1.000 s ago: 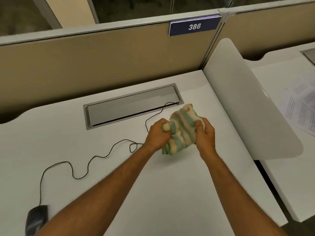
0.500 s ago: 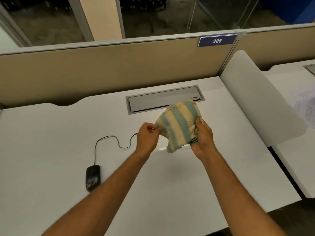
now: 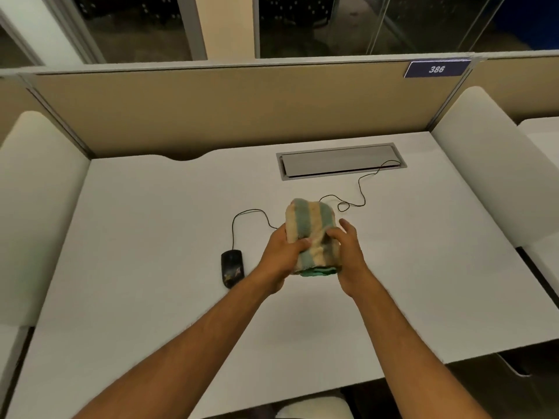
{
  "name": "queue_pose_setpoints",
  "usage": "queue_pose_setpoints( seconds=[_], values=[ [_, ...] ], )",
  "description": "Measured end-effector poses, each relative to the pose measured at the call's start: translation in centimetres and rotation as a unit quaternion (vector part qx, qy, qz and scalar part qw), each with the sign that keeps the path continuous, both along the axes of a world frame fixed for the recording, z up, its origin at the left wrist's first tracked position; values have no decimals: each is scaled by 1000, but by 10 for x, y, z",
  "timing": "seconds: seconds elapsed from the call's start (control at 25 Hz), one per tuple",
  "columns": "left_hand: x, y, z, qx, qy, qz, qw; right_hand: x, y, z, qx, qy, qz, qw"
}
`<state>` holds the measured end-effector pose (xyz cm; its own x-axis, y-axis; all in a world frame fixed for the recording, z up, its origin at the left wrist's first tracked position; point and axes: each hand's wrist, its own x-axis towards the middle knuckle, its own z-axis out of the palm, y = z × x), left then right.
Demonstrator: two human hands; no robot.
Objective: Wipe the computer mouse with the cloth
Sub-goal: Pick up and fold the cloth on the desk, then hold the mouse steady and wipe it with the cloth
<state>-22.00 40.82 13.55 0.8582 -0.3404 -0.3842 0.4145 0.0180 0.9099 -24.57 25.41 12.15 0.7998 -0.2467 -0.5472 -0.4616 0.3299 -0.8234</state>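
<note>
A cream and teal striped cloth is folded into a thick pad and held above the middle of the white desk. My left hand grips its left side and my right hand grips its right side. A black wired computer mouse lies on the desk just left of my left hand, apart from the cloth. Its thin black cable loops behind the cloth toward the back of the desk.
The cable runs into a grey cable hatch at the back of the desk. A tan partition with a plate numbered 386 closes the back. White side dividers stand left and right. The desk's front edge is near my elbows.
The cloth has gone from spread between my hands to folded into a compact pad. My view has shifted, so the mouse now sits close beside my left hand.
</note>
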Motion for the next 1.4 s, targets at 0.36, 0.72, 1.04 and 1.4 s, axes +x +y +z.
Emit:
queue_pose_setpoints(
  seconds=[0.36,0.72,1.04,1.4],
  values=[
    [-15,65,-31,62,-32,-2,998,-6,50,-26,64,19,104,992],
    [-1,146,-117,317,-182,27,930,34,77,-91,-58,30,92,994],
    [25,191,-208,418,-261,-155,856,78,98,-149,-27,103,94,990],
    [22,188,-232,458,-315,-150,817,82,116,-177,-105,67,162,979]
  ],
)
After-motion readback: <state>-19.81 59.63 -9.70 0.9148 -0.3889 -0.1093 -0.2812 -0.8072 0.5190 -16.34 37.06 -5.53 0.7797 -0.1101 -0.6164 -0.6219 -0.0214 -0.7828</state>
